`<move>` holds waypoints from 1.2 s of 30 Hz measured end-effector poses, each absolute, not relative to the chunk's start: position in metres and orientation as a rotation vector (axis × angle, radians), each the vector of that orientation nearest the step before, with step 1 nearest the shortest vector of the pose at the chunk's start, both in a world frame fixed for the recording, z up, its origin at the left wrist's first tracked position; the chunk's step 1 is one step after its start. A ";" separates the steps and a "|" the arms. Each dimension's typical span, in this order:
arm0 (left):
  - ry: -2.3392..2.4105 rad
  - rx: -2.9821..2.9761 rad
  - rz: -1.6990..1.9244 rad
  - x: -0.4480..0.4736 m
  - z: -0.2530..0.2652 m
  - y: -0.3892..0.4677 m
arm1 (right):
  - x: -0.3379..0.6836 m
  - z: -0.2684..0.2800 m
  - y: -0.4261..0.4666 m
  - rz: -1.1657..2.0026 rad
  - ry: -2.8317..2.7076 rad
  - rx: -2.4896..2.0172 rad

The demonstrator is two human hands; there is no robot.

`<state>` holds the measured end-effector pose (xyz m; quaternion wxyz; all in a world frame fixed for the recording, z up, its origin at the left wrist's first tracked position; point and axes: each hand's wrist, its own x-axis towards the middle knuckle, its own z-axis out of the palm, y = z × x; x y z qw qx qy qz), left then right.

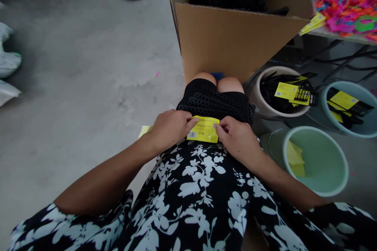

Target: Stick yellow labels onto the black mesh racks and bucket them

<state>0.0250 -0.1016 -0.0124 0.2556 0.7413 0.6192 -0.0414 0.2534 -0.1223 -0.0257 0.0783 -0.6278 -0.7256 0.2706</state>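
1. Evidently, in the single head view, the left hand (173,123) is pinching the left edge of a yellow card (203,131) between thumb and curled fingers; the right hand (237,135) is gripping the right edge likewise, neither hand spreading wide.
2. The card is lying over the lap, print upward, along the near edge of some black mesh (215,104); whether it is joining that mesh, I'm not managing to tell.
3. By my reckoning, this piece is sitting midway. Black pieces with yellow cards are filling the cream bucket (265,106) and the blue bucket (365,100) on the right, seemingly done; loose yellow cards (294,159) are resting in the green bucket (324,164), perhaps left to handle.
4. A cardboard box (235,39) is walling off the far side, just beyond the knees, and the buckets are crowding the right.
5. Concrete floor (88,66) is stretching leftward, giving the left elbow more room.
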 end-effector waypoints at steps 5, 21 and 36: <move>1.727 2.055 -0.128 0.029 -0.011 -0.103 | 0.250 -0.027 -0.121 0.699 -2.249 -1.906; 1.868 1.986 -0.068 0.011 -0.022 -0.105 | 0.249 -0.026 -0.117 0.576 -2.364 -1.951; 1.964 2.000 -0.018 0.002 -0.027 -0.102 | 0.255 -0.028 -0.116 0.035 -2.674 -1.252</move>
